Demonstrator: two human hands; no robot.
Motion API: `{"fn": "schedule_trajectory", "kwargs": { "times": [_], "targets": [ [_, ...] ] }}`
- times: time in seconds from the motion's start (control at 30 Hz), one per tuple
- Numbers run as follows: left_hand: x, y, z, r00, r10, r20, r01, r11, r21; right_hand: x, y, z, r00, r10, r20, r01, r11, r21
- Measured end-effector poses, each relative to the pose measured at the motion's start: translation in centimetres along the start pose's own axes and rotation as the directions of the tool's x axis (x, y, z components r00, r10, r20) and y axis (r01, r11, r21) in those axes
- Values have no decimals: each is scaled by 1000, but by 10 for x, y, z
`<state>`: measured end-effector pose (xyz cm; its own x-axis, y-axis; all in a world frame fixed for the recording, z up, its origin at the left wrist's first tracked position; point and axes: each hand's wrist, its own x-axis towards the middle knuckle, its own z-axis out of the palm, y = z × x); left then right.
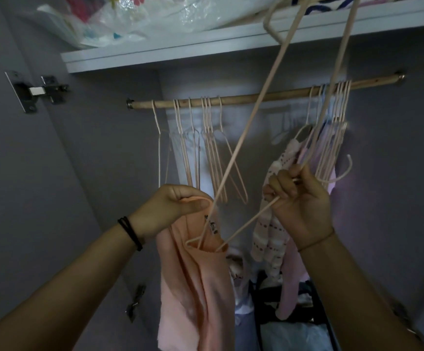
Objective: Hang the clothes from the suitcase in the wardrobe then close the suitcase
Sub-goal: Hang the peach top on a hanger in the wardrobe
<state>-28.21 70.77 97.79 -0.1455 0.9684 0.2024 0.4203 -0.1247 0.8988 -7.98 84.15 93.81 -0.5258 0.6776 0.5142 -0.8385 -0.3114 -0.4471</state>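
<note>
In the wardrobe, the shelf [206,50] sits close above the wooden rail [256,97], and the upper end of the pink hanger [240,145] reaches up across the shelf's edge. It could catch there when swung toward the rail. The peach top [193,287] hangs in front of the wardrobe, with only one hanger arm inside its neckline, so it may slide off if tilted. The left hand [178,206] pinches the top's neck edge. The right hand [299,198] is curled tight round the hanger's wire. Crowded empty hangers [211,153] nearby could snag it. The suitcase is out of view.
</note>
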Motion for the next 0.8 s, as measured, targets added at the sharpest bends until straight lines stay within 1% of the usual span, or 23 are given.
{"fn": "schedule_trajectory", "kwargs": {
  "times": [0.1,0.27,0.3,0.37,0.4,0.47,0.53,0.63,0.67,0.73,0.8],
  "targets": [
    [-4,9,-5,1000,-29,-7,28,997,-76,1,10,-5,1000,30,5,-30,999,-40],
    [-6,9,-24,987,-145,-70,126,965,-229,1,22,-17,992,41,-115,-64,977,-203],
    [-7,8,-28,983,-165,-86,139,960,-243,0,22,-20,989,47,-139,-80,966,-247],
    [-9,2,-35,969,-208,-133,173,957,-235,-4,19,-24,983,51,-175,-117,913,-390],
    [-10,-1,-38,961,-222,-162,193,964,-181,-7,17,-23,982,59,-177,-136,876,-462],
    [-12,-12,-41,951,-231,-207,241,970,26,-13,13,-20,979,98,-179,-187,784,-592],
    [-16,-24,-39,950,-240,-201,285,928,238,-19,10,-16,965,160,-208,-262,654,-709],
    [-23,-41,-35,956,-259,-142,295,828,476,-25,3,-4,926,269,-265,-368,492,-789],
    [-25,-47,-35,955,-263,-135,294,801,521,-25,0,-1,918,282,-280,-383,441,-812],
    [-32,-58,-36,949,-285,-133,310,775,550,-26,-5,2,912,282,-299,-388,347,-854],
    [-36,-70,-41,947,-285,-149,318,765,560,-26,-9,5,907,278,-318,-396,299,-868]
  ]
}}
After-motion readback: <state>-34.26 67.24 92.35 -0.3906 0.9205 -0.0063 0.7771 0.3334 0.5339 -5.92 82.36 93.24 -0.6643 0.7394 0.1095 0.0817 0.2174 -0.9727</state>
